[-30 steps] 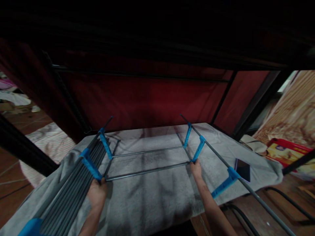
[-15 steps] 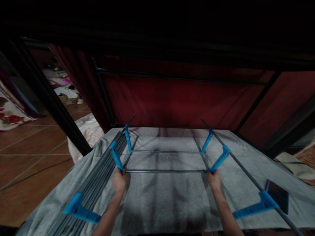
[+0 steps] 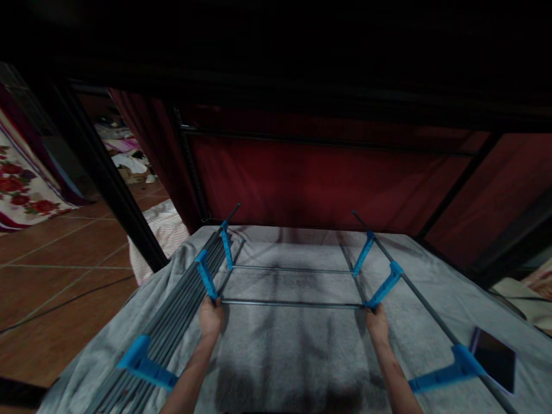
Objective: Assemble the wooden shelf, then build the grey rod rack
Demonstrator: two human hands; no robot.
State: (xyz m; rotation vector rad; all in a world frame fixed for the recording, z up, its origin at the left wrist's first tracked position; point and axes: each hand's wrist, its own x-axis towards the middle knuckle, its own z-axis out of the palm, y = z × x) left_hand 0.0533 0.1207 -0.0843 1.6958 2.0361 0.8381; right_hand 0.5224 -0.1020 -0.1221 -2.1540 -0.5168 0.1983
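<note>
A frame of grey metal rods with blue plastic brackets lies on a grey blanket [image 3: 293,345]. My left hand [image 3: 211,317] is wrapped round the frame's left corner, at the foot of a blue bracket [image 3: 207,276]. At the opposite corner my right hand [image 3: 376,323] grips below another blue bracket [image 3: 386,283]. A crossbar [image 3: 293,304] runs between the two hands, and a second thinner crossbar [image 3: 293,269] lies behind it. Nearer me, one more bracket [image 3: 146,365] sits left and one [image 3: 451,371] right, each on a long side rod. My fingertips are partly hidden.
Several loose grey rods [image 3: 172,313] lie bundled along the left side. A dark-screened tablet or phone [image 3: 494,357] rests at the right. Black posts [image 3: 116,184] and a red curtain [image 3: 310,184] enclose the bed. Tiled floor [image 3: 69,287] with a cable shows at left.
The view has shifted slightly, so the surroundings appear a little farther right and lower. Both hands stay at the same corners of the frame.
</note>
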